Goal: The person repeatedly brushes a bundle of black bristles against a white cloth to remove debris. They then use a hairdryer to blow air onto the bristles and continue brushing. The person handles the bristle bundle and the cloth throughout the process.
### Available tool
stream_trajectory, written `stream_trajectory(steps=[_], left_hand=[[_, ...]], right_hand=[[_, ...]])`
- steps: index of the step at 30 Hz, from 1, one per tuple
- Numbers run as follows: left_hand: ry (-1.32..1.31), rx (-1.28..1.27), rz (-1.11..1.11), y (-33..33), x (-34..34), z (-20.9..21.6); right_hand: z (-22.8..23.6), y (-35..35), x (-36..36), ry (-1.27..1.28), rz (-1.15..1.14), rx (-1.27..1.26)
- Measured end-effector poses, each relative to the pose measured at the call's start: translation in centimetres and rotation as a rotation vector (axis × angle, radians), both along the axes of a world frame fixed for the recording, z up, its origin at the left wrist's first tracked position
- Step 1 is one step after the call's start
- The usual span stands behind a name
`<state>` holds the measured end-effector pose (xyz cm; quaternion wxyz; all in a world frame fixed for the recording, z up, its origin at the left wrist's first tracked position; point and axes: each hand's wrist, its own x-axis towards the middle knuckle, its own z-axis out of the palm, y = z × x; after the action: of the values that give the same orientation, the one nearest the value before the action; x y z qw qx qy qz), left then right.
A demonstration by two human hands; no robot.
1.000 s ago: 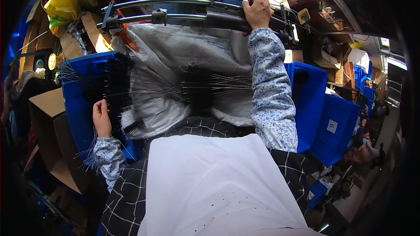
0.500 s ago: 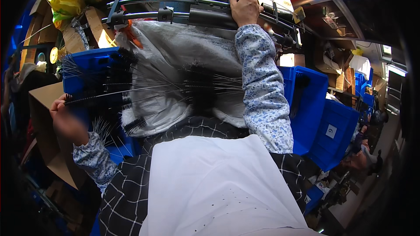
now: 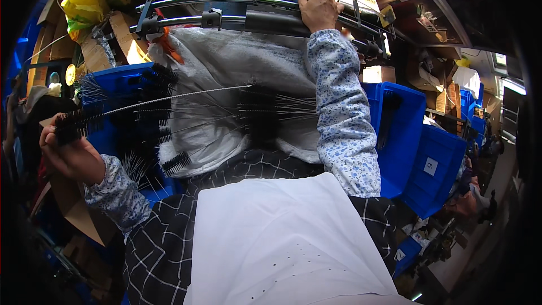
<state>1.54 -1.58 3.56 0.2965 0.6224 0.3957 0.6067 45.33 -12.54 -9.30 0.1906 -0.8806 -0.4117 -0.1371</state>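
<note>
Evidently, left hand (image 3: 72, 157) pinches the bristled end of a black brush (image 3: 71, 126), wire stem slanting over blue bin (image 3: 125, 72) and pale sack (image 3: 243, 51). Dipped, the stem could snag the brush bundle (image 3: 261, 117) below. Right hand (image 3: 320, 9) at the rails (image 3: 180, 21); grip unclear. Open room: above sack, short of rails.

Brushes (image 3: 259, 116) on a sheet (image 3: 226, 51), left tub (image 3: 121, 74) beside it, right tub (image 3: 403, 130) opposite, rails (image 3: 234, 20) beyond
</note>
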Motion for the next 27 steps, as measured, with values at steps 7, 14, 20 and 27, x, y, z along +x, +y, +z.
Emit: stream_trajectory(steps=[7, 14, 20, 27], left_hand=[[-0.384, -0.181, -0.312, -0.3, 1.8, -2.1], [-0.308, -0.370, -0.474, -1.9, 8.3, -3.3], [-0.253, -0.516, -0.682, -3.8, 11.1, -5.1], [-0.072, -0.543, -0.800, -9.0, 15.1, -7.6]], right_hand=[[2.1, -2.9, 5.5, 0.232, -0.069, -0.087], [2.9, -5.2, 10.3, 0.090, 0.130, -0.278], [10.0, -12.5, 0.5, 0.911, 0.379, -0.243], [9.5, -7.2, -14.1, 0.927, 0.649, -0.232]])
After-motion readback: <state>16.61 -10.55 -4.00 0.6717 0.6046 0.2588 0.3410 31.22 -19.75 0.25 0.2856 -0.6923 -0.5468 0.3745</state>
